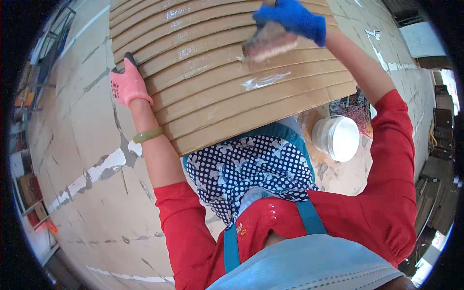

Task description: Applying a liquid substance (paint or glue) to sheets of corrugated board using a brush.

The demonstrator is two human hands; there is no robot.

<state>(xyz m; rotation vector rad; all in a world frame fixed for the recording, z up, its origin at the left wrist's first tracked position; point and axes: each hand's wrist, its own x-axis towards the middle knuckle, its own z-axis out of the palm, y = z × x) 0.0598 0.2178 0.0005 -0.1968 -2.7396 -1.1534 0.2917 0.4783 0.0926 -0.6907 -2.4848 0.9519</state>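
A fanned stack of brown cardboard sheets (212,113) lies in front of me, each sheet overlapping the one before it so that long strips show. My left hand (128,84), in a pink glove with dark fingertips, grips the stack's left edge; some of its fingers are hidden. In a blue glove, my right hand (292,20) is closed around the handle of a wide brush (270,42). The pale bristles are blurred and meet the strips at the upper right. Wet, shiny white glue (265,81) is smeared on the cardboard below the brush, with fainter streaks further left.
To the right of my lap, a white plastic bucket (344,139) stands near the stack's near right corner. A polka-dot apron (251,166) covers my lap. The pale floor (87,145) is cracked and patched. Metal racks (50,43) stand at the far left, and dark stacked items line the right rim.
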